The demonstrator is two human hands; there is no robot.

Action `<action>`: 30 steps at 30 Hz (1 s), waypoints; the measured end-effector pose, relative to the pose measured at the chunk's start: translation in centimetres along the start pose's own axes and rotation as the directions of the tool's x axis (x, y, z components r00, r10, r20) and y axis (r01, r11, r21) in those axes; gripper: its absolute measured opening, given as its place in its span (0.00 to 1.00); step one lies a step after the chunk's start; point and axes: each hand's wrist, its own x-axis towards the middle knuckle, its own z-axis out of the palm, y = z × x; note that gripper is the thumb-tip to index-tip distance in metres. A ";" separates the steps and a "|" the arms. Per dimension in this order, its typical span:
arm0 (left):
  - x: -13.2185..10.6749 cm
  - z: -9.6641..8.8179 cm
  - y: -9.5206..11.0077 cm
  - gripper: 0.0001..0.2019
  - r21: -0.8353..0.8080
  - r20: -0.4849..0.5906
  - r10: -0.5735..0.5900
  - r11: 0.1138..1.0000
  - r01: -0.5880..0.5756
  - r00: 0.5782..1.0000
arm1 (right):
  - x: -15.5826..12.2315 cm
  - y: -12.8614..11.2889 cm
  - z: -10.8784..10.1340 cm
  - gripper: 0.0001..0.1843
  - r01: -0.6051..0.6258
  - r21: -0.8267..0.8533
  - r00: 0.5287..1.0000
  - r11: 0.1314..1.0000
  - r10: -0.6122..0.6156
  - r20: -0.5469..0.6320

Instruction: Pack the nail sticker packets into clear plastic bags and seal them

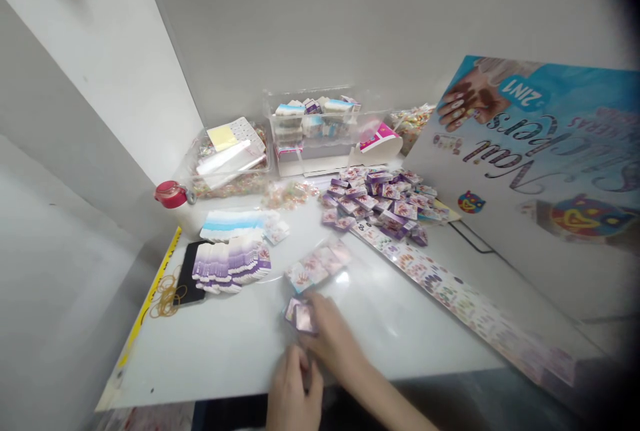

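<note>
Head view: two hands at the near edge of a white desk (240,344) strewn with small purple packets.
The right hand (333,336) lies flat, its fingers (314,311) touching a small packet (300,316) on the desk; the blur hides whether they pinch it. The left hand (293,394) sits just behind at the desk's edge, fingers curled together. A short row of packets (320,263) lies just beyond, fanned cards (233,264) to the left, and a packet pile (380,201) farther back.

Packet pile (380,201) behind the right hand (333,334); fanned cards (233,261) to its left; poster (540,171) right.
</note>
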 end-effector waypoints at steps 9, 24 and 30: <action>1.4 -2.0 1.2 0.16 -0.042 -0.140 -0.082 0.996 0.076 0.987 | -0.4 2.3 -0.7 0.27 0.186 0.231 0.981 0.955 -0.194 0.013; 2.7 -2.7 0.8 0.12 0.155 -0.139 0.188 0.974 -0.166 0.972 | -0.6 1.1 -1.3 0.23 0.224 0.230 0.966 0.947 -0.246 0.073; 2.6 -3.0 1.0 0.10 0.285 -0.147 0.290 0.928 -0.241 0.946 | 0.0 0.9 0.5 0.23 0.219 0.194 0.974 0.956 -0.225 0.006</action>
